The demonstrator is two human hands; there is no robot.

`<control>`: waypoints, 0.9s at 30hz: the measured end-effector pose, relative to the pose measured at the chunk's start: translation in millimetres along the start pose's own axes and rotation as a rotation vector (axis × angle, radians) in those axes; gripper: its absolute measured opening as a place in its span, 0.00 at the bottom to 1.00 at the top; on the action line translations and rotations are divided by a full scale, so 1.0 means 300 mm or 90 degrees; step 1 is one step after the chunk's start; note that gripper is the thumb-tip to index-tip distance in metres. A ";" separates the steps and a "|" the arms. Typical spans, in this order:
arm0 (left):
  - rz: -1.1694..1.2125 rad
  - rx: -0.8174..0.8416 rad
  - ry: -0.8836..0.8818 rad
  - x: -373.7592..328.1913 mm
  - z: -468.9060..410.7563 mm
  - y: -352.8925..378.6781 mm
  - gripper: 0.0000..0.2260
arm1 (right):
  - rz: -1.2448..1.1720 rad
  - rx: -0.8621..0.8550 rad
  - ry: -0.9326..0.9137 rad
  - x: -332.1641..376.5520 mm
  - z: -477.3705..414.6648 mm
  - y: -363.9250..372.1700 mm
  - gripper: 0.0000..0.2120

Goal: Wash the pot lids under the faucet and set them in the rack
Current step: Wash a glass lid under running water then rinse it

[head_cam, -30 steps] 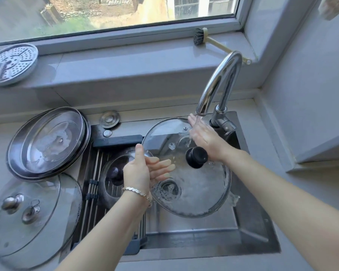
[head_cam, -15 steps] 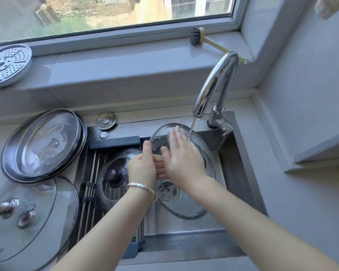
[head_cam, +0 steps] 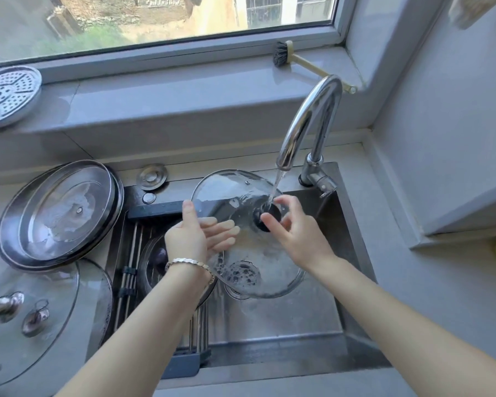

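Losing the wet glass lid (head_cam: 229, 190) looks like the main hazard. It hangs tilted over the sink (head_cam: 269, 325), its far edge raised toward the faucet (head_cam: 307, 121), and the stream of water (head_cam: 277, 184) lands right on the black knob (head_cam: 259, 223). The left hand (head_cam: 188, 239) pinches the left rim, thumb on top and straight fingers showing through the glass from beneath. The right hand (head_cam: 298, 239) has its thumb and fingers curled round the knob, apparently rubbing it. The lid's weight therefore seems to rest mostly on one slick pinch at the rim. If the right hand twists or pushes hard on the knob, the rim could slide out of the left hand. The glass would then drop onto the steel basin, where it may chip or shatter.

Splash is the second worry. Water striking the knob fans outward across the dome, and a steeper tilt could send it over the near edge onto the counter (head_cam: 413, 325) or the person's arms.

The move to the rack (head_cam: 129, 282) at the left of the sink also needs care. A racked lid (head_cam: 155, 262) already lies there, just beside the left wrist, so a careless swing could knock glass on glass. The stacked lids (head_cam: 60, 213) on the left counter sit close to the rack's edge and could be bumped too.
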State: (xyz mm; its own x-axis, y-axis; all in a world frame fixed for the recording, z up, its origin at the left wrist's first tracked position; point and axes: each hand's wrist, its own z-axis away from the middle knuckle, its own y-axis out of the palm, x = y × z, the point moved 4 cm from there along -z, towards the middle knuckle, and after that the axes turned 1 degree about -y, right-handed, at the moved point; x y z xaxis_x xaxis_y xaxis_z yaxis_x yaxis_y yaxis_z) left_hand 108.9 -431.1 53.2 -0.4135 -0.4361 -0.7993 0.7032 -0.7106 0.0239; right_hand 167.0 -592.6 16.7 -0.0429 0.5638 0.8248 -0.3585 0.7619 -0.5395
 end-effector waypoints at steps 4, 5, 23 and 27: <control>-0.009 0.008 0.019 -0.009 0.016 -0.002 0.22 | 0.021 0.003 -0.020 0.071 -0.052 -0.002 0.17; -0.012 0.005 0.026 -0.013 0.017 -0.012 0.21 | -0.016 0.030 -0.003 0.076 -0.061 -0.002 0.19; 0.010 0.014 -0.007 0.042 0.009 -0.047 0.21 | -0.378 0.097 0.134 -0.017 -0.026 0.028 0.12; 0.014 0.025 -0.055 0.071 0.006 -0.016 0.23 | -0.300 0.044 0.176 -0.055 -0.019 0.029 0.17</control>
State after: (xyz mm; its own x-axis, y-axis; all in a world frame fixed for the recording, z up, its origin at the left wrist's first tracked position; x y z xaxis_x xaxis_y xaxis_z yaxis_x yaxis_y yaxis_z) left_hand 95.6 -437.9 37.3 -0.4474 -0.4973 -0.7433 0.6909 -0.7200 0.0658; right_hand 169.7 -593.5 -2.7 0.3802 0.2367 0.8941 -0.3408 0.9345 -0.1025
